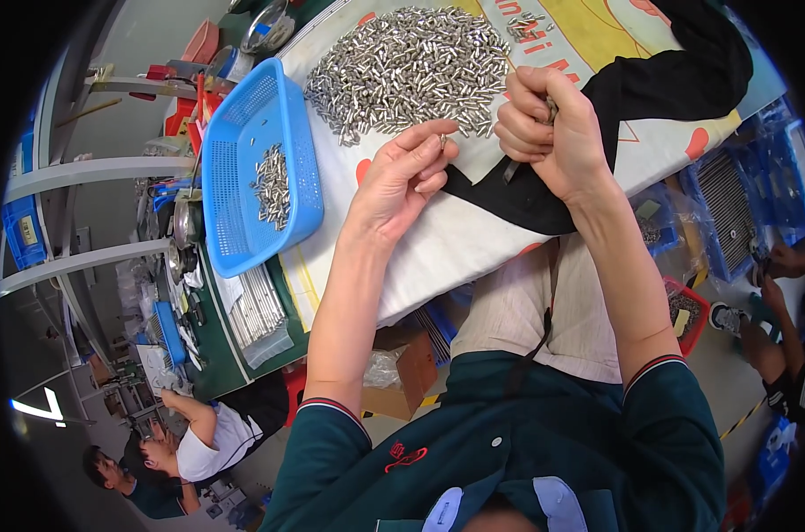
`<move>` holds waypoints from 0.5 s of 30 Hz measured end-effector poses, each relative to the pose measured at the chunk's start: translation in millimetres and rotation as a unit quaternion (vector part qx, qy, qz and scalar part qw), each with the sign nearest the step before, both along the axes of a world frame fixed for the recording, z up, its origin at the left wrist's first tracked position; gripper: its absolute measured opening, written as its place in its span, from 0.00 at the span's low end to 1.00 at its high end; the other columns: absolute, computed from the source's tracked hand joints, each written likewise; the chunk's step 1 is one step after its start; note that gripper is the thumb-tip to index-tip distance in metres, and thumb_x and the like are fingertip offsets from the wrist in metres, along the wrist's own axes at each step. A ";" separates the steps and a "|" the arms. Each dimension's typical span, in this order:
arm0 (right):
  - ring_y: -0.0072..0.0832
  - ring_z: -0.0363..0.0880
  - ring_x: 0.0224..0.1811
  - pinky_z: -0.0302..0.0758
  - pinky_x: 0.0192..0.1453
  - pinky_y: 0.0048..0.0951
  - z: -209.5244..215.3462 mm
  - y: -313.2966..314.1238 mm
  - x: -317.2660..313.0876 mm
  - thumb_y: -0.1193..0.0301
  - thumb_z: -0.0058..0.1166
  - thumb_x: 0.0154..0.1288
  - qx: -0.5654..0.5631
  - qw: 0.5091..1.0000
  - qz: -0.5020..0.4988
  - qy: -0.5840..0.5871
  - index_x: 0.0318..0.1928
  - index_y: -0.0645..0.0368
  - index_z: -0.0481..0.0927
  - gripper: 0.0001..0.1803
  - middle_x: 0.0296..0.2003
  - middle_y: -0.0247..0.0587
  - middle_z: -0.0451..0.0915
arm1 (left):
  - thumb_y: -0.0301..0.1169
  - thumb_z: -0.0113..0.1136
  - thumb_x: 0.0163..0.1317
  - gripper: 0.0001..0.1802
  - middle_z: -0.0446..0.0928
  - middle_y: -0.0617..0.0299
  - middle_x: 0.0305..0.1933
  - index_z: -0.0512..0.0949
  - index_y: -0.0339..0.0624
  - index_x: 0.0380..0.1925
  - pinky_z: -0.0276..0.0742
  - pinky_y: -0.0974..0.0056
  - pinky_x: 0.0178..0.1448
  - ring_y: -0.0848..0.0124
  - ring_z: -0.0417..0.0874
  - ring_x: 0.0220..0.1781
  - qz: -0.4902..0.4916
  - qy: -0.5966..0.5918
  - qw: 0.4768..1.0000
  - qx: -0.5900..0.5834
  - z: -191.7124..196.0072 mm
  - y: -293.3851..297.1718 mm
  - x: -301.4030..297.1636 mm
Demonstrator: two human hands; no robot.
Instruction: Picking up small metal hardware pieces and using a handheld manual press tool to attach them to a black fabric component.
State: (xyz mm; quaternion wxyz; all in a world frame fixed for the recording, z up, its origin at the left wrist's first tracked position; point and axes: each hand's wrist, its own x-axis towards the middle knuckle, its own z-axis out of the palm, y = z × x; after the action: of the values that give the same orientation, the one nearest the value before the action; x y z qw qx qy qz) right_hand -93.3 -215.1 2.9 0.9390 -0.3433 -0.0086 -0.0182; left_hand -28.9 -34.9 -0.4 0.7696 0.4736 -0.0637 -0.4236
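Note:
My left hand [402, 177] pinches a small silvery metal pin [443, 140] between thumb and forefinger, just in front of the pile. Close by on the right, my right hand [549, 133] is closed in a fist. A few small metal parts [551, 108] peek out at its thumb side; what else it holds is hidden. Beyond both hands spreads a large heap of small silvery metal pins [411, 66] on a printed white cloth [411, 257]. Black fabric [527, 199] lies under and beside my right hand.
A blue perforated basket [309, 182] stands left of the heap, with some metal pins [274, 186] inside. Long thin rods [256, 306] lie in a plastic bag nearer me. A cardboard box [411, 377] sits below the table. Other people [212, 439] are at the lower left and far right.

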 end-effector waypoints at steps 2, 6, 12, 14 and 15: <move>0.13 0.41 0.09 0.40 0.12 0.19 -0.1 0.0 -0.2 0.67 0.32 0.61 0.001 1.000 0.000 0.001 0.13 0.50 0.51 0.19 0.07 0.23 0.47 | 0.27 0.52 0.59 0.14 0.72 0.61 0.31 0.71 0.34 0.45 0.54 0.81 0.22 0.83 0.58 0.22 0.000 -0.007 1.000 0.010 0.1 -0.5 -0.5; 0.14 0.41 0.09 0.40 0.12 0.19 -1.0 -0.2 0.1 0.67 0.32 0.61 0.000 1.000 -0.001 -0.001 0.13 0.50 0.51 0.18 0.07 0.24 0.47 | 0.25 0.52 0.58 0.11 0.75 0.57 0.31 0.73 0.33 0.40 0.57 0.80 0.21 0.83 0.60 0.20 0.013 0.028 0.999 -0.015 -0.1 -0.6 -0.1; 0.14 0.41 0.09 0.40 0.12 0.19 -0.5 -0.4 0.1 0.67 0.32 0.61 0.001 1.000 0.002 -0.003 0.14 0.50 0.51 0.18 0.06 0.24 0.48 | 0.24 0.50 0.59 0.10 0.75 0.55 0.33 0.71 0.33 0.40 0.56 0.80 0.20 0.83 0.60 0.20 0.022 0.056 0.998 -0.028 1.2 -0.5 0.4; 0.14 0.41 0.09 0.40 0.12 0.19 -0.3 -0.4 -0.1 0.66 0.32 0.61 0.002 1.000 0.003 -0.002 0.14 0.50 0.51 0.18 0.06 0.24 0.48 | 0.24 0.50 0.59 0.10 0.75 0.54 0.33 0.71 0.33 0.41 0.57 0.80 0.20 0.83 0.60 0.20 0.023 0.058 0.998 -0.027 2.2 -1.1 0.0; 0.14 0.41 0.09 0.40 0.12 0.19 -0.3 -0.4 -0.2 0.66 0.32 0.62 0.003 1.000 0.003 -0.001 0.14 0.50 0.51 0.18 0.06 0.24 0.48 | 0.24 0.49 0.59 0.10 0.75 0.54 0.33 0.71 0.32 0.41 0.57 0.80 0.20 0.83 0.60 0.20 0.025 0.060 0.998 -0.025 2.4 -1.3 -0.2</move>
State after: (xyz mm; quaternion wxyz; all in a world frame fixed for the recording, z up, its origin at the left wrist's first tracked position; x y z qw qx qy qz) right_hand -93.5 -215.5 2.6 0.9402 -0.3401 -0.0110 -0.0154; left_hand -29.1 -36.2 2.1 0.7937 0.4296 -0.0166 -0.4303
